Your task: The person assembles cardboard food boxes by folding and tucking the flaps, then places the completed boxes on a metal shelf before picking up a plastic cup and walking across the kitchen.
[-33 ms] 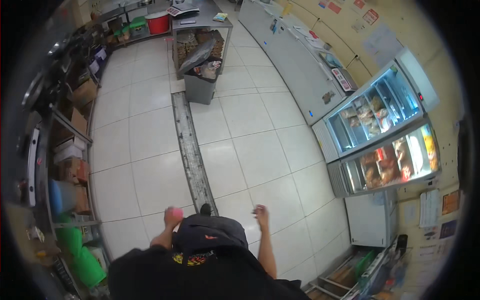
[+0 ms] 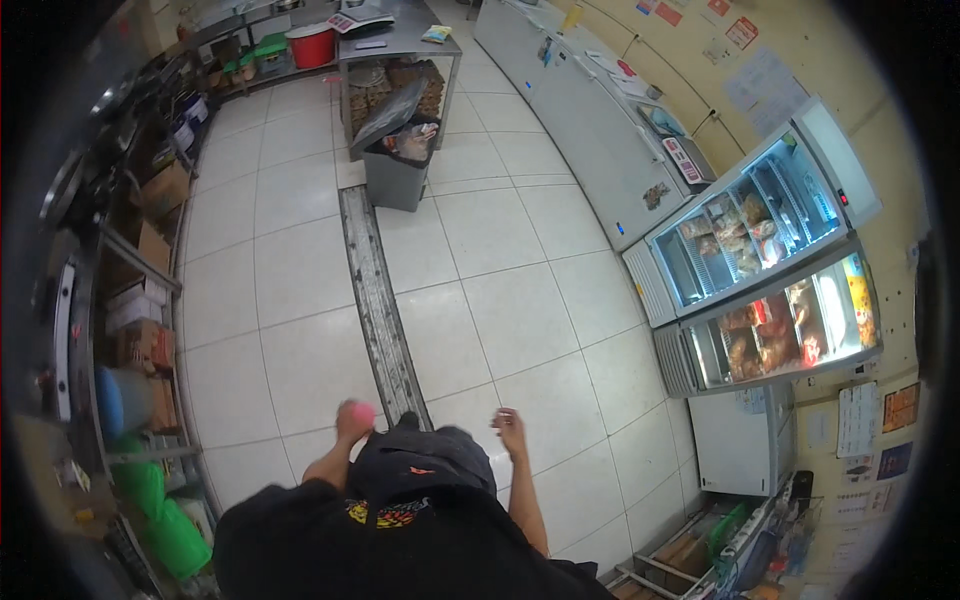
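My left hand (image 2: 349, 424) hangs low in front of me, its fingers closed round a small, rounded pink thing (image 2: 364, 415) whose kind I cannot make out. To the right, my right hand (image 2: 509, 430) is held out over the tiled floor (image 2: 520, 310). Its fingers are loosely bent and apart, and nothing shows in them. Between the hands is the dark cloth (image 2: 420, 460) of my clothing, and the tip of a dark shoe (image 2: 408, 420) shows beyond it. Neither hand touches any of the furniture.
A metal floor drain (image 2: 375, 290) runs ahead to a grey bin (image 2: 398, 170) with its lid tilted up. Beyond stands a steel table (image 2: 400, 45). Shelves with boxes (image 2: 145, 345) line the left; a long white chest freezer (image 2: 590, 110) and lit glass-door fridge (image 2: 770, 270) line the right.
My left hand, with the pink thing, has moved slightly up and to the right. My right hand has shifted a little left. The surroundings have shifted slightly in view.
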A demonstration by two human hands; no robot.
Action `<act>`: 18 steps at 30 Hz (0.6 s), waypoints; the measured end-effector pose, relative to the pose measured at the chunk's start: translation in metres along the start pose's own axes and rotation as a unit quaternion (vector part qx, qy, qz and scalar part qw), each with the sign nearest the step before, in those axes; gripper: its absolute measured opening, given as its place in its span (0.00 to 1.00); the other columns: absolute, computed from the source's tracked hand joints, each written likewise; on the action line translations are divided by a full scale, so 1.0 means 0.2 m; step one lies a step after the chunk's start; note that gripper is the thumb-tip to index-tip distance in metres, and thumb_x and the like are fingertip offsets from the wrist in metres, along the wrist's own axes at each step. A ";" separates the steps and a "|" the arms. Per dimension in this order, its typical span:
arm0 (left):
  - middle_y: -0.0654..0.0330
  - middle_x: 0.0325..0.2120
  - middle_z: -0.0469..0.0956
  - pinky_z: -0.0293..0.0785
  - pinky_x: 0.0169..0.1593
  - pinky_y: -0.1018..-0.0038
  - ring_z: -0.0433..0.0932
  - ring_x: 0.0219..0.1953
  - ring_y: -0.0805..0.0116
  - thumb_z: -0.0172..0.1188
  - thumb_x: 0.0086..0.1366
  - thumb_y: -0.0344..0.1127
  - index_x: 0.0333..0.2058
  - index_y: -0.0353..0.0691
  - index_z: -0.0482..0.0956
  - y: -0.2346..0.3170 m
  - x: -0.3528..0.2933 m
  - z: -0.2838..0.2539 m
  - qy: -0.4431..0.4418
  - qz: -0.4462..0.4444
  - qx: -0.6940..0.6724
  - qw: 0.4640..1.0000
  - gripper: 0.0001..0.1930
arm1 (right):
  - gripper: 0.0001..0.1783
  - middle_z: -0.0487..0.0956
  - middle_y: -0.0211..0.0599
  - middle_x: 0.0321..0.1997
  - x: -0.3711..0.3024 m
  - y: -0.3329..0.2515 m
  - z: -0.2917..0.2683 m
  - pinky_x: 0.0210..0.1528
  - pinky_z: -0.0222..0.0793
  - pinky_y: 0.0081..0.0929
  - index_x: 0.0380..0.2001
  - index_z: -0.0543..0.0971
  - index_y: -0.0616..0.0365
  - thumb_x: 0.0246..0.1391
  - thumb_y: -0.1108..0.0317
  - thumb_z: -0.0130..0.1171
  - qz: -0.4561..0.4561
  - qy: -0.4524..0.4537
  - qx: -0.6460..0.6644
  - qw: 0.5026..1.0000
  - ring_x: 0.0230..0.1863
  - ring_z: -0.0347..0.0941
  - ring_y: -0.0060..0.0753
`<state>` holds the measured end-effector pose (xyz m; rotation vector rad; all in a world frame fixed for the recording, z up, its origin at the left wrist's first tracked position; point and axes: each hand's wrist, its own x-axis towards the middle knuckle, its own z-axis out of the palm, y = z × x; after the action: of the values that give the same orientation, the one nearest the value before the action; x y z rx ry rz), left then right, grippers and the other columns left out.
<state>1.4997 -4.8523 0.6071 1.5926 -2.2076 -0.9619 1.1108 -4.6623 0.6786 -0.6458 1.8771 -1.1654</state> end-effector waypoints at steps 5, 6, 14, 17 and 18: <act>0.50 0.52 0.71 0.66 0.61 0.59 0.67 0.59 0.47 0.73 0.39 0.41 0.53 0.44 0.70 1.02 1.71 0.17 -0.108 0.251 -0.064 0.960 0.38 | 0.42 0.74 0.46 0.46 0.88 -0.47 0.32 0.42 0.74 0.33 0.62 0.58 0.57 0.50 0.60 0.70 -0.029 -0.048 -0.050 0.997 0.43 0.74 0.38; 0.49 0.53 0.70 0.67 0.59 0.57 0.66 0.58 0.45 0.75 0.38 0.38 0.54 0.45 0.68 1.30 2.01 0.22 -0.112 0.323 -0.065 0.938 0.41 | 0.47 0.72 0.48 0.49 1.11 -0.49 0.29 0.44 0.74 0.35 0.65 0.54 0.56 0.48 0.59 0.72 -0.047 -0.031 -0.059 0.997 0.45 0.74 0.40; 0.52 0.46 0.72 0.69 0.53 0.58 0.71 0.50 0.48 0.72 0.40 0.38 0.54 0.47 0.70 2.64 3.39 0.39 -0.182 0.399 -0.132 0.889 0.38 | 0.51 0.70 0.50 0.54 2.94 -1.25 -0.26 0.52 0.71 0.44 0.62 0.60 0.61 0.34 0.73 0.77 -0.136 0.228 -0.066 0.962 0.53 0.71 0.46; 0.53 0.45 0.73 0.69 0.52 0.58 0.71 0.51 0.49 0.74 0.41 0.43 0.53 0.44 0.72 2.75 3.82 0.31 -0.182 0.404 -0.172 0.880 0.37 | 0.36 0.77 0.40 0.48 3.42 -1.57 -0.41 0.44 0.75 0.34 0.52 0.70 0.60 0.36 0.74 0.74 -0.130 0.144 0.053 0.980 0.46 0.77 0.40; 0.54 0.45 0.73 0.69 0.52 0.58 0.71 0.50 0.50 0.74 0.41 0.44 0.52 0.44 0.72 2.79 4.00 0.30 -0.174 0.419 -0.187 0.871 0.37 | 0.34 0.78 0.40 0.48 3.61 -1.66 -0.41 0.44 0.74 0.33 0.51 0.71 0.60 0.37 0.74 0.73 -0.153 0.118 0.019 0.981 0.46 0.77 0.39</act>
<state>0.7553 -5.4590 0.7851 0.2151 -2.3531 -1.3054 0.6556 -5.3168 0.7289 -0.8269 1.9934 -1.5271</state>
